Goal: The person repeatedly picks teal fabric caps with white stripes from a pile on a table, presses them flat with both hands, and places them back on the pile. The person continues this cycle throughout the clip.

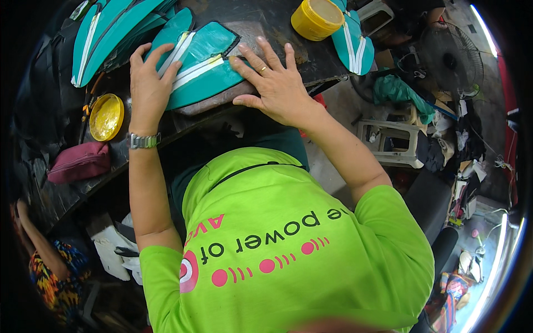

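On the dark worktop lies a teal sheet-like panel point(208, 83) with rounded edges and white stripes, partly over a grey-brown slab point(225, 95). My left hand point(149, 83) rests at its left side, fingers bent and apart, the thumb touching the panel by a stripe. My right hand point(277, 89), with a ring on one finger, is spread over the panel's right end, its index fingertip near a stripe's end. Neither hand visibly grips anything. Small yellow patches show at the stripes' ends. Further left lies a stack of similar teal panels point(108, 39).
A yellow tub point(317, 19) stands at the far right of the worktop, beside another striped teal piece point(353, 47). On the left are a yellow lid-like dish point(106, 117) and a maroon pouch point(80, 162). A fan point(449, 58) and plastic stool point(391, 143) stand right. Another person's arm point(41, 238) shows lower left.
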